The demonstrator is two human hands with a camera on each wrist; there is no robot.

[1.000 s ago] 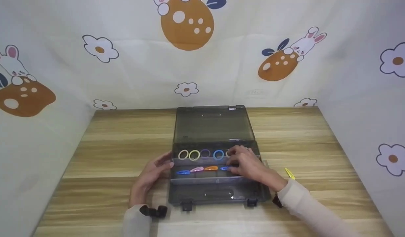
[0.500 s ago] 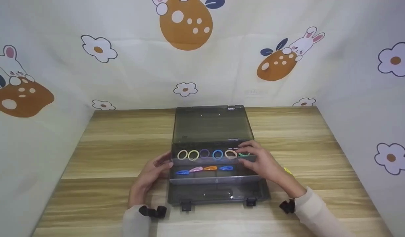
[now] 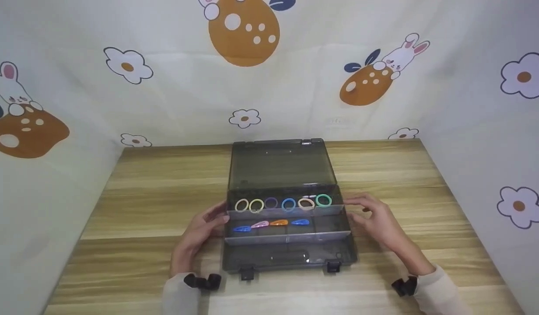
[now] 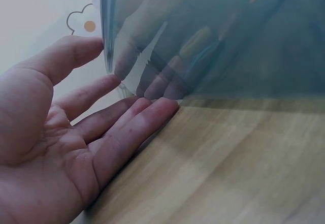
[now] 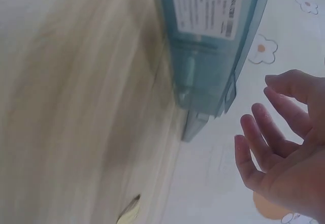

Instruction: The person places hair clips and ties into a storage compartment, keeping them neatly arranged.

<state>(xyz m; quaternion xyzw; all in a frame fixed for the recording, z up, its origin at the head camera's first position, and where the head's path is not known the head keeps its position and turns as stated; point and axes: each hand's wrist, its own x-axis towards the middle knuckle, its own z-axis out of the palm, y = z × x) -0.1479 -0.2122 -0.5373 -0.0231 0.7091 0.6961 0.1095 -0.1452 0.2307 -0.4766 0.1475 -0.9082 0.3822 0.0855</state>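
Note:
A dark translucent box (image 3: 291,258) stands with its lid (image 3: 282,164) raised at the back. Several coloured hair ties (image 3: 288,205) line its rear compartment. In the middle compartment lies a row of snap hair clips: blue (image 3: 241,229), pink (image 3: 260,224), orange (image 3: 279,222) and another blue one (image 3: 300,222), slightly apart. My left hand (image 3: 199,232) rests against the box's left side, thumb at the edge and fingers extended. My right hand (image 3: 378,223) is beside the right wall, fingers loosely bent and holding nothing; the right wrist view shows a gap from the box.
A yellow clip (image 5: 129,211) lies on the wooden table (image 3: 164,183), hidden by the right arm in the head view. Two latches (image 3: 247,274) jut from the box's front edge. Printed fabric walls (image 3: 177,87) enclose the table at the back and sides.
My right hand has let go of the right-hand blue clip and drawn rightward out of the box, uncovering the beige and green hair ties. My left hand has stayed in place.

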